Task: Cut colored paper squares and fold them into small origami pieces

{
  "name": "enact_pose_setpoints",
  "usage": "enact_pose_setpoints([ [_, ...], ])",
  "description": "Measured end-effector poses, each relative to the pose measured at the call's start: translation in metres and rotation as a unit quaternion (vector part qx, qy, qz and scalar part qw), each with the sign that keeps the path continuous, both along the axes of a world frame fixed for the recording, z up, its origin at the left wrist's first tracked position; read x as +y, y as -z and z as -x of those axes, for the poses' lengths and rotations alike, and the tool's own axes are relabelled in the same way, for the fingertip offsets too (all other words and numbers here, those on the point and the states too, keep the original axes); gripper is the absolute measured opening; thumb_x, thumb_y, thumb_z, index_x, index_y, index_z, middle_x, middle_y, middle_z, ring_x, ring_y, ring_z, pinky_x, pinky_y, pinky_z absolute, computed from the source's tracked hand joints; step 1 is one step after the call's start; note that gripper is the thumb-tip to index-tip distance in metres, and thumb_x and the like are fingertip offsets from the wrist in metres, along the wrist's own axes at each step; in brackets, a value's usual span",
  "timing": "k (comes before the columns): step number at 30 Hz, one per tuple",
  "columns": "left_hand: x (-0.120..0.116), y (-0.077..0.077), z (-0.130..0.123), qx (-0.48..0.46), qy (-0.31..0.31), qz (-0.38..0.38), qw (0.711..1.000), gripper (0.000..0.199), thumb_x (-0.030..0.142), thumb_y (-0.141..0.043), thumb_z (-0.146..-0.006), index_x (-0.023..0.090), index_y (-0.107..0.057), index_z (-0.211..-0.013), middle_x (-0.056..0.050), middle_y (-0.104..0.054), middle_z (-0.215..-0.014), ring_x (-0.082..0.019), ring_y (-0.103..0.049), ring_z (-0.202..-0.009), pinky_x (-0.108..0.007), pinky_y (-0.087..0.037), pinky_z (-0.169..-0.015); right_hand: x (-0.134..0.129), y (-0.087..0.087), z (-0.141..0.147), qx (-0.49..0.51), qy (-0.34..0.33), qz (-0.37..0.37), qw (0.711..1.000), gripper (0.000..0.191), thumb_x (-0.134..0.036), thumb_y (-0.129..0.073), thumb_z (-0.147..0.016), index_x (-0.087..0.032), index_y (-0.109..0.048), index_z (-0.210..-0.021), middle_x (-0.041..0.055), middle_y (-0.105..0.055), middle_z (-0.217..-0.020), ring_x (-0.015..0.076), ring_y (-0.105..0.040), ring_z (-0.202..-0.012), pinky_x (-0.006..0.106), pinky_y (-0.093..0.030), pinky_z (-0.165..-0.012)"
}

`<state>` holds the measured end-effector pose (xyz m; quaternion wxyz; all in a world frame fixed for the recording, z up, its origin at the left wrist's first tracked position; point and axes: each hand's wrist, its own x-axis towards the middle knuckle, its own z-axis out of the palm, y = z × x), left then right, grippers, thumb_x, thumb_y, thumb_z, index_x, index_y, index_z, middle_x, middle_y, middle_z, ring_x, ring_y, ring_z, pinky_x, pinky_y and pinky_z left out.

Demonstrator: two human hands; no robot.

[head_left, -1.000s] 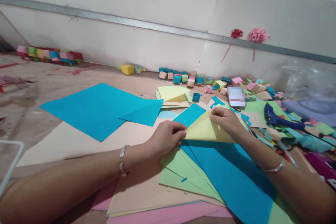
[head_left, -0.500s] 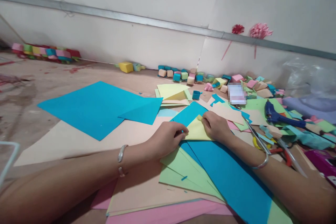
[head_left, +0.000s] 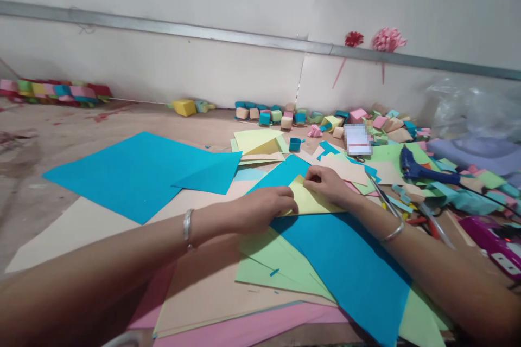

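Observation:
A folded yellow paper [head_left: 319, 199] lies over a long blue sheet [head_left: 350, 260] in the middle. My left hand [head_left: 266, 207] rests at the paper's left edge with its fingers curled together onto it. At the paper's top corner, my right hand [head_left: 325, 183] is closed in a pinch on the yellow paper. Beneath the blue sheet are green paper [head_left: 280, 268] and peach paper [head_left: 203, 287]. A large blue sheet [head_left: 138, 173] spreads out to the left.
Scissors [head_left: 391, 203], a blue glue gun [head_left: 427, 171] and paper scraps are at the right, near a magenta power strip [head_left: 494, 244]. Small paper boxes [head_left: 277, 115] line the wall. A yellow paper stack [head_left: 258, 143] lies behind my hands.
The view has shifted slightly to the right. My left hand has flattened and its fingers reach further over the yellow paper's left edge. My right hand stays near the top corner.

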<state>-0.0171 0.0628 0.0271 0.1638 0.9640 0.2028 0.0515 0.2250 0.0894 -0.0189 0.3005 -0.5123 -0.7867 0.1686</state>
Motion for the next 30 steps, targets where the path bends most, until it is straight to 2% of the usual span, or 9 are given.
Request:
enact_pose_setpoints([
  [3,0.013,-0.013,-0.012,0.023,0.064,0.029,0.997,0.044,0.007,-0.045,-0.088,0.024,-0.061,-0.127,-0.007,-0.062,-0.107,-0.015,-0.057,-0.079,-0.023,-0.039,-0.065,0.004,-0.003,-0.003,0.011,-0.014,0.021,1.000,0.012,-0.023,-0.057,-0.075,-0.019,-0.060,-0.065,-0.0010,-0.062,-0.066,0.0146,-0.054,-0.065,0.025,-0.038,-0.059],
  [5,0.019,-0.011,-0.021,0.017,0.074,0.024,0.997,0.037,0.016,-0.044,-0.094,0.024,-0.061,-0.126,-0.006,-0.063,-0.098,-0.015,-0.057,-0.078,-0.023,-0.038,-0.065,0.005,-0.004,-0.002,0.017,-0.015,0.022,1.000,0.011,-0.023,-0.058,-0.075,-0.018,-0.061,-0.065,-0.0009,-0.062,-0.066,0.0144,-0.054,-0.065,0.026,-0.038,-0.059],
  [9,0.020,0.009,-0.030,0.020,0.041,-0.081,0.996,0.029,0.024,-0.042,-0.098,0.026,-0.066,-0.115,-0.002,-0.057,-0.082,-0.014,-0.048,-0.062,-0.026,-0.026,-0.054,0.004,-0.003,-0.001,0.019,-0.015,0.007,1.000,0.011,-0.020,-0.057,-0.075,-0.018,-0.060,-0.065,-0.0006,-0.060,-0.067,0.0142,-0.052,-0.066,0.026,-0.038,-0.061],
  [11,0.017,0.015,-0.029,0.037,0.051,-0.126,0.990,0.030,0.023,-0.046,-0.096,0.028,-0.063,-0.120,-0.002,-0.057,-0.083,-0.014,-0.044,-0.059,-0.029,-0.022,-0.053,0.004,-0.003,-0.001,0.019,-0.017,0.005,1.000,0.010,-0.020,-0.057,-0.076,-0.019,-0.060,-0.066,-0.0007,-0.060,-0.068,0.0142,-0.051,-0.066,0.026,-0.038,-0.061],
  [15,0.009,0.015,-0.020,0.074,0.073,-0.185,0.977,0.047,0.017,-0.054,-0.090,0.030,-0.051,-0.135,-0.003,-0.059,-0.093,-0.015,-0.049,-0.063,-0.031,-0.022,-0.052,0.005,-0.002,-0.003,0.020,-0.021,0.003,1.000,0.011,-0.021,-0.059,-0.076,-0.019,-0.060,-0.066,-0.0010,-0.059,-0.066,0.0140,-0.051,-0.065,0.025,-0.037,-0.060],
  [17,0.006,0.015,-0.017,0.073,0.071,-0.202,0.974,0.046,0.017,-0.054,-0.092,0.028,-0.048,-0.137,-0.003,-0.058,-0.092,-0.015,-0.049,-0.061,-0.031,-0.022,-0.050,0.005,-0.001,-0.003,0.019,-0.023,-0.002,1.000,0.011,-0.021,-0.059,-0.077,-0.019,-0.059,-0.066,-0.0009,-0.058,-0.066,0.0140,-0.050,-0.064,0.025,-0.037,-0.059],
  [20,0.000,0.019,-0.015,0.054,0.066,-0.222,0.971,0.037,0.017,-0.050,-0.096,0.023,-0.050,-0.132,-0.003,-0.059,-0.090,-0.015,-0.050,-0.061,-0.031,-0.023,-0.049,0.003,0.001,-0.003,0.019,-0.027,-0.019,0.999,0.010,-0.019,-0.058,-0.077,-0.020,-0.058,-0.067,-0.0005,-0.057,-0.069,0.0140,-0.050,-0.065,0.026,-0.036,-0.061],
  [23,-0.007,0.023,-0.013,0.058,0.072,-0.238,0.967,0.023,0.020,-0.047,-0.099,0.017,-0.057,-0.120,-0.006,-0.061,-0.093,-0.018,-0.052,-0.070,-0.032,-0.025,-0.051,0.001,0.004,-0.002,0.014,-0.031,-0.036,0.999,0.009,-0.018,-0.057,-0.077,-0.020,-0.056,-0.068,-0.0003,-0.055,-0.070,0.0143,-0.048,-0.065,0.027,-0.036,-0.063],
  [30,-0.026,0.019,0.016,0.084,0.033,-0.207,0.974,0.009,0.016,-0.058,-0.093,0.014,-0.064,-0.101,-0.005,-0.062,-0.091,-0.018,-0.050,-0.073,-0.033,-0.034,-0.060,0.001,0.007,-0.002,0.005,-0.034,-0.046,0.998,0.011,-0.019,-0.056,-0.078,-0.021,-0.052,-0.067,-0.0010,-0.051,-0.068,0.0147,-0.047,-0.064,0.027,-0.035,-0.062],
])
